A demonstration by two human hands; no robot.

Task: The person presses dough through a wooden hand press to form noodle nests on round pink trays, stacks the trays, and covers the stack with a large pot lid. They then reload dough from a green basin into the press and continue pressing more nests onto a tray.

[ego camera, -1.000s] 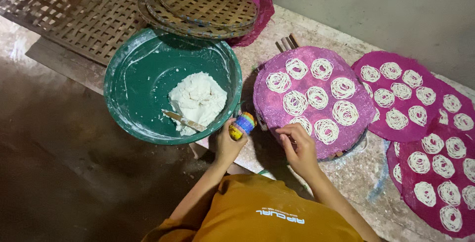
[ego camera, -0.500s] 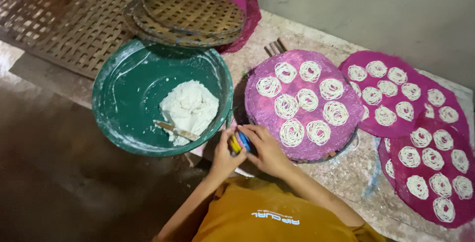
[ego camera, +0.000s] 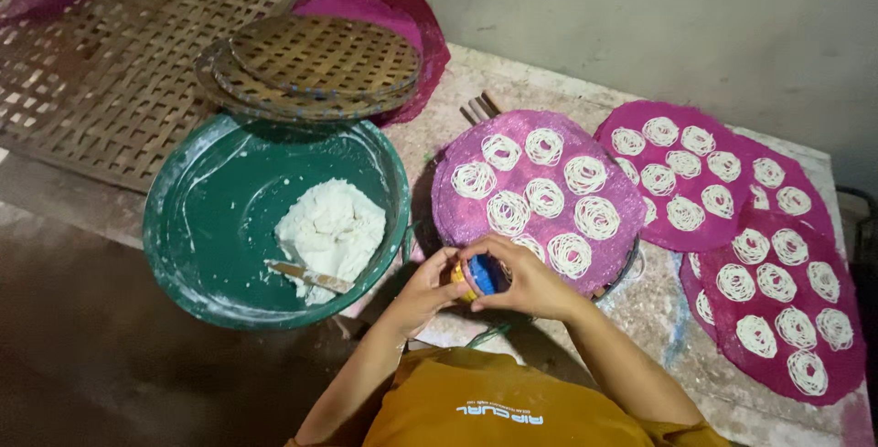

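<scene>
Both my hands meet over a small blue and yellow press (ego camera: 476, 276) at the near edge of a pink round tray (ego camera: 631, 205). My left hand (ego camera: 422, 288) grips it from the left, my right hand (ego camera: 523, 275) wraps it from the right. The pink tray carries several white noodle coils (ego camera: 544, 198). To the left stands a green basin (ego camera: 197, 218) with a lump of white dough (ego camera: 331, 229) and a flat wooden stick (ego camera: 311, 275) lying in it.
Two more pink trays (ego camera: 640, 228) (ego camera: 704, 310) with noodle coils lie to the right. Round woven bamboo trays (ego camera: 322, 56) are stacked behind the basin, on a pink tray (ego camera: 430, 54). A large bamboo lattice mat (ego camera: 101, 72) lies at the left. A grey wall runs along the back.
My right hand left the tray's coils and came back to join my left hand on the press. The view shifted slightly.
</scene>
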